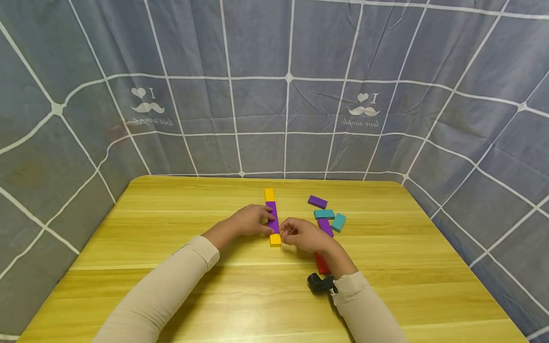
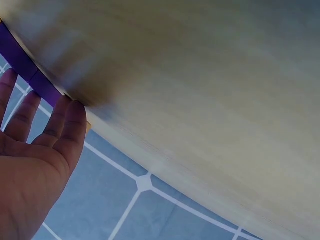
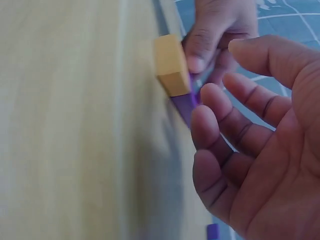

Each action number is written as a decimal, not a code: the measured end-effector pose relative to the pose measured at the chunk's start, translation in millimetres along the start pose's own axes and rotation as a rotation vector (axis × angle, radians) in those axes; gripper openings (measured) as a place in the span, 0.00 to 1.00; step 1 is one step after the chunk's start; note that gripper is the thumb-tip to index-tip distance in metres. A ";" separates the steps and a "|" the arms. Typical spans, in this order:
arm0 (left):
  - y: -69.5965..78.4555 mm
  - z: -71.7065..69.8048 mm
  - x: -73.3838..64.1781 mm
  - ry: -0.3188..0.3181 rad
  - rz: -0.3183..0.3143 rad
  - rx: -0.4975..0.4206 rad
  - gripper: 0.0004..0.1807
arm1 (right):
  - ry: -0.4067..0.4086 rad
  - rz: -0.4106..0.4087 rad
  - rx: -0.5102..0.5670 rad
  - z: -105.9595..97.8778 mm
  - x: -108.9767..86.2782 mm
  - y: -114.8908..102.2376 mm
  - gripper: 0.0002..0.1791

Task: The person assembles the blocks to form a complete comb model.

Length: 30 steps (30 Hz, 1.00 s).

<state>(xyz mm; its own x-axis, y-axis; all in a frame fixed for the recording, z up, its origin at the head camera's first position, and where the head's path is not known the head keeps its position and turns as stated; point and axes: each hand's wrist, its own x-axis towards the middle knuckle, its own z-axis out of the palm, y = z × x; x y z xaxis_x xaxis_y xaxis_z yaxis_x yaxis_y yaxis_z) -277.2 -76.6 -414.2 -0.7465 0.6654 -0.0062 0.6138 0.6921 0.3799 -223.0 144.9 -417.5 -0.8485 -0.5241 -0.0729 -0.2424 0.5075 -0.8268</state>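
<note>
On the table, a straight row runs away from me: a yellow block (image 1: 269,195) at the far end, purple blocks (image 1: 273,221) in the middle and another yellow block (image 1: 275,240) at the near end. My left hand (image 1: 252,220) rests its fingertips on the purple blocks from the left; the left wrist view shows its fingers (image 2: 67,125) lightly bent along them. Just right of the near yellow block is my right hand (image 1: 305,234), its fingers (image 3: 206,125) loosely curled with nothing between them. The right wrist view shows the yellow block's end (image 3: 172,65) beside the left thumb.
Right of the row lie a purple block (image 1: 318,202), two teal blocks (image 1: 323,214), another purple block (image 1: 325,227) and a red block (image 1: 322,264) partly under the right forearm. A black device (image 1: 319,284) sits at the right wrist. A grey gridded curtain (image 1: 261,105) surrounds the table.
</note>
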 end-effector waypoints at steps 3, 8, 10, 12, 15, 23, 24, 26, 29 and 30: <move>0.4 -1.2 0.1 -0.004 -0.005 0.004 0.23 | 0.012 -0.011 -0.011 -6.1 -5.5 -4.6 0.11; 0.2 -1.7 0.5 -0.012 -0.018 0.001 0.23 | 0.023 -0.070 -0.028 -17.8 -19.4 -9.7 0.14; 0.1 -1.9 0.5 -0.013 -0.018 0.001 0.23 | 0.024 -0.082 -0.025 -23.0 -27.7 -10.7 0.15; 0.1 -2.3 0.4 -0.015 -0.015 0.002 0.23 | 0.033 -0.085 -0.026 -28.1 -36.3 -9.9 0.14; -0.4 -2.8 0.3 -0.020 -0.011 0.005 0.23 | 0.049 -0.080 -0.021 -35.5 -49.9 -7.8 0.13; -0.9 -2.6 0.3 -0.028 -0.007 0.010 0.24 | 0.105 -0.056 -0.007 -48.1 -80.5 3.3 0.14; -0.7 -2.6 0.3 -0.028 -0.009 0.008 0.24 | 0.110 -0.054 -0.009 -49.0 -83.3 4.8 0.14; -0.4 -2.7 0.2 -0.028 -0.012 0.001 0.24 | 0.124 -0.046 -0.021 -50.4 -87.9 8.1 0.15; -0.3 -2.9 0.3 -0.026 -0.016 -0.006 0.23 | 0.139 -0.023 -0.028 -51.6 -94.7 13.7 0.17; -0.5 -2.8 0.5 -0.025 -0.015 -0.004 0.23 | 0.139 -0.017 -0.029 -51.9 -96.7 16.0 0.18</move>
<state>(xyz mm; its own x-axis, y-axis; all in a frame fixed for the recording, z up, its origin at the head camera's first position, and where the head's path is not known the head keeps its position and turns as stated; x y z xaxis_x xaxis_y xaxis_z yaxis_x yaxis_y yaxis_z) -278.6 -77.5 -411.8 -0.7486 0.6621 -0.0350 0.6019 0.7007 0.3829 -169.2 239.2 -394.7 -0.9007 -0.4340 0.0205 -0.2689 0.5197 -0.8109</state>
